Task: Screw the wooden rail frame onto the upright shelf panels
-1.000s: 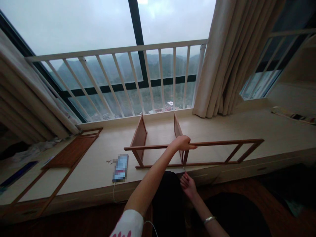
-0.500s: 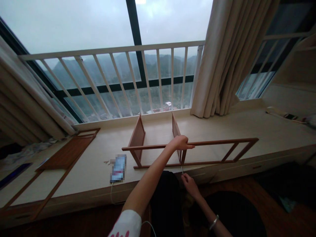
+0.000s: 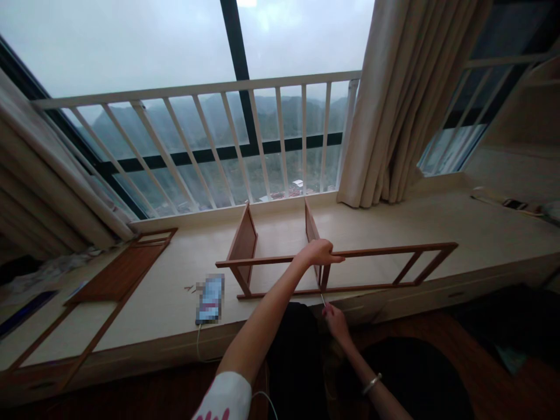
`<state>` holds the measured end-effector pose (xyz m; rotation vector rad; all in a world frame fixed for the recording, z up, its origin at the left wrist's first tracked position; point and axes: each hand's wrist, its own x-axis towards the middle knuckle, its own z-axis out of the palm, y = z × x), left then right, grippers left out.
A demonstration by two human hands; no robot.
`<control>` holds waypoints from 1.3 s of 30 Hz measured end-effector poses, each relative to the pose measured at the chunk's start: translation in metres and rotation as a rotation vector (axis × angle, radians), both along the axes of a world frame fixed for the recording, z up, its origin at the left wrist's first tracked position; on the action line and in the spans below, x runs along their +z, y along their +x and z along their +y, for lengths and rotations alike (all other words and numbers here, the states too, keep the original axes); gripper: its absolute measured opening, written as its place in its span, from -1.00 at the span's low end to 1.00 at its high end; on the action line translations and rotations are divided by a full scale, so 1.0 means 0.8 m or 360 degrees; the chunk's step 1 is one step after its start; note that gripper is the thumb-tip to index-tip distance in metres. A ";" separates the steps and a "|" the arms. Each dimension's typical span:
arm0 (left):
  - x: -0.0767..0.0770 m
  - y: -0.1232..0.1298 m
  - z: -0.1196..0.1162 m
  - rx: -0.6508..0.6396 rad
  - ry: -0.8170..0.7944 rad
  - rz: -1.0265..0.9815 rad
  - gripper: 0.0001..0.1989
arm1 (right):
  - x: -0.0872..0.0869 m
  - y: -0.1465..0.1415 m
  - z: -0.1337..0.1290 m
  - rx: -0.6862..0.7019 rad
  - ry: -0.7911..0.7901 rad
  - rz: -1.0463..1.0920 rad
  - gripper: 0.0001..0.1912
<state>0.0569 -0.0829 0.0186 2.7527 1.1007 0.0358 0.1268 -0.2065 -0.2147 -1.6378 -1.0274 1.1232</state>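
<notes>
A brown wooden shelf frame [image 3: 394, 253] lies on its side on the pale window ledge, with two upright panels, one of them a panel [image 3: 243, 236] at its left end. My left hand [image 3: 318, 252] is closed around the upper rail near the middle joint, one finger stretched along the wood. Lower down, my right hand [image 3: 335, 321] pinches a thin metal shaft, apparently a screwdriver [image 3: 322, 299], its handle hidden in my fingers. The shaft points up at the lower rail, by the foot of the middle crosspiece; whether its tip sits in a screw cannot be made out.
To the left lies another wooden frame with a slatted panel [image 3: 122, 265], jutting over the ledge's edge. A phone [image 3: 210, 298] with a white cable lies nearer, beside several small pegs or screws [image 3: 189, 287]. Behind are a white railing [image 3: 201, 90] and a beige curtain [image 3: 394, 116].
My right hand has turned slightly, and its wrist and bracelet have shifted up and left. The shaft remains at the same joint. My left hand and the shelf frame stay in place.
</notes>
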 end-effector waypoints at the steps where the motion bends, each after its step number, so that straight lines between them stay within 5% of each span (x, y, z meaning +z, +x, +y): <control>1: 0.000 0.000 0.000 0.0004 -0.0008 0.0001 -0.31 | -0.005 -0.001 0.002 -0.0003 -0.0016 0.0427 -0.64; 3: 0.001 -0.001 0.000 -0.0001 -0.0024 0.0000 -0.32 | -0.013 -0.004 0.005 0.0034 -0.0065 0.1114 -0.68; 7: 0.001 -0.002 0.000 -0.0021 -0.0015 -0.0021 -0.31 | -0.027 -0.012 0.008 0.0063 -0.0065 0.1907 -0.68; 11: 0.000 -0.002 0.000 -0.0016 0.0008 -0.0036 -0.31 | -0.034 -0.015 0.005 0.0015 -0.0125 0.2143 -0.70; 16: 0.000 -0.003 -0.001 -0.0008 -0.0022 -0.0030 -0.32 | -0.036 -0.007 0.000 0.0055 -0.0358 0.1645 -0.67; 25: 0.005 -0.003 -0.006 0.0035 -0.0016 -0.0029 -0.35 | -0.008 0.005 -0.016 0.0165 -0.0032 -0.0854 -0.51; 29: 0.002 -0.003 -0.003 0.0025 -0.0024 -0.0012 -0.35 | 0.011 0.001 -0.014 0.0215 -0.0102 -0.1553 -0.54; 35: -0.002 -0.002 0.001 -0.0014 0.0006 -0.0023 -0.32 | 0.009 0.000 -0.003 0.0345 -0.0044 -0.1710 -0.55; 39: -0.001 -0.002 0.002 -0.0019 0.0009 -0.0006 -0.31 | -0.007 0.001 0.007 0.0313 0.0027 -0.0985 -0.53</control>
